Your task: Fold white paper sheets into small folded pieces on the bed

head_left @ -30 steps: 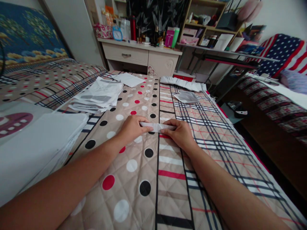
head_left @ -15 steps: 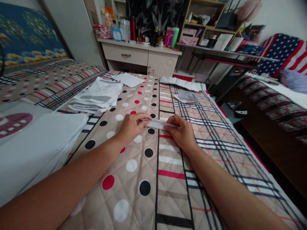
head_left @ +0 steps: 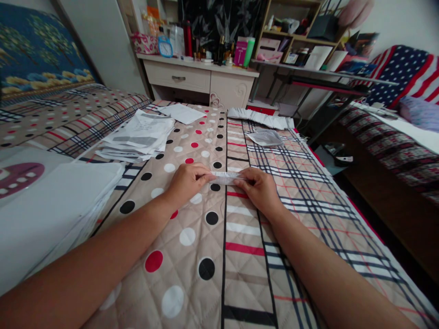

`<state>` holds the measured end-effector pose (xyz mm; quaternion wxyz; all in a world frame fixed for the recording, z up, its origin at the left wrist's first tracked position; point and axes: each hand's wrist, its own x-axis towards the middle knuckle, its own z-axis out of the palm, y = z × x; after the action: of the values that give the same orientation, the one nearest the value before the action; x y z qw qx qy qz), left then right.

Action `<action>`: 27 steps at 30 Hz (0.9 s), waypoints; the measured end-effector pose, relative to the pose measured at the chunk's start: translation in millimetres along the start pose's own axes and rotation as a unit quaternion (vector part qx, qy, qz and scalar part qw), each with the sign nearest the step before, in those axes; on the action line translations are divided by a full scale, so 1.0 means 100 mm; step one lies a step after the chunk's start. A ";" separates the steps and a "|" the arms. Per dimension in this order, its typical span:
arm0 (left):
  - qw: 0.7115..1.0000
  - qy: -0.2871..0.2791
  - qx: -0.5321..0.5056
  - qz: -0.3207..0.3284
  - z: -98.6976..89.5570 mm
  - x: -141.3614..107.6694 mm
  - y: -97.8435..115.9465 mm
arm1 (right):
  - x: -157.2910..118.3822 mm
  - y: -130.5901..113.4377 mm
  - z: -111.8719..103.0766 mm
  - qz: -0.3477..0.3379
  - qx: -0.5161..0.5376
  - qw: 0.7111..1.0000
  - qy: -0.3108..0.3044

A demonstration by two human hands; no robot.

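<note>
Between my two hands stretches a narrow, whitish folded strip (head_left: 224, 178) with faint marks along its upper edge; whether it is paper or plastic I cannot tell. My left hand (head_left: 190, 182) pinches its left end between thumb and fingers. The right end is pinched by my right hand (head_left: 259, 186), and both ends are partly hidden by the fingers. Under the hands lies a quilted bedspread (head_left: 202, 290) with dots, stripes and plaid.
To the left lie a pile of printed sheets (head_left: 140, 132) and a larger white stack (head_left: 61, 196). A flat white piece (head_left: 183, 113), a long folded white bundle (head_left: 259, 118) and a clear flat packet (head_left: 265, 137) lie farther back. A dresser (head_left: 178, 78) stands beyond.
The strip has turned slightly, so more of its marked face shows. My left fingers have closed further over its left end; both hands stay in nearly the same place.
</note>
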<state>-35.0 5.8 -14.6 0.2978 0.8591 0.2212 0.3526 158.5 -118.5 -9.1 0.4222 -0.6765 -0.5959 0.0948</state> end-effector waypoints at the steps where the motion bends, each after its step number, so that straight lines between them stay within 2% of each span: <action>1: 1.000 0.001 0.000 -0.005 -0.01 0.00 0.01 | 0.01 0.01 -0.01 0.005 0.014 1.000 -0.001; 4: 0.999 0.008 -0.007 -0.042 -0.02 0.00 0.04 | 0.01 0.02 -0.01 0.080 0.068 0.995 0.002; 7: 0.995 0.008 -0.025 -0.095 -0.03 0.00 0.08 | 0.01 0.01 0.01 0.168 0.141 0.976 0.019; 9: 0.991 0.011 -0.038 -0.125 -0.04 0.00 0.10 | 0.01 -0.01 0.03 0.194 0.191 0.961 0.045; 12: 0.988 0.024 -0.050 -0.146 -0.04 -0.01 0.12 | 0.01 -0.03 0.03 0.202 0.237 0.948 0.073; 16: 0.989 0.057 -0.049 -0.129 -0.03 0.00 0.12 | 0.02 -0.02 0.02 0.202 0.249 0.943 0.090; 19: 0.988 0.054 -0.059 -0.130 -0.02 0.00 0.11 | 0.03 -0.01 0.01 0.201 0.254 0.942 0.084; 23: 0.978 0.033 -0.122 -0.167 -0.01 0.01 0.10 | 0.03 -0.02 0.01 0.193 0.275 0.940 0.058; 25: 0.977 0.010 -0.121 -0.174 -0.01 0.02 0.10 | 0.04 -0.03 0.01 0.181 0.225 0.956 0.048; 27: 0.986 -0.010 -0.055 -0.156 0.00 0.03 0.10 | 0.04 -0.04 0.02 0.160 0.119 0.979 0.042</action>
<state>-31.7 -0.2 -6.3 0.3983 0.7999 0.3298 0.3045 155.2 -114.5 -6.1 0.5036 -0.7114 -0.4465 0.2025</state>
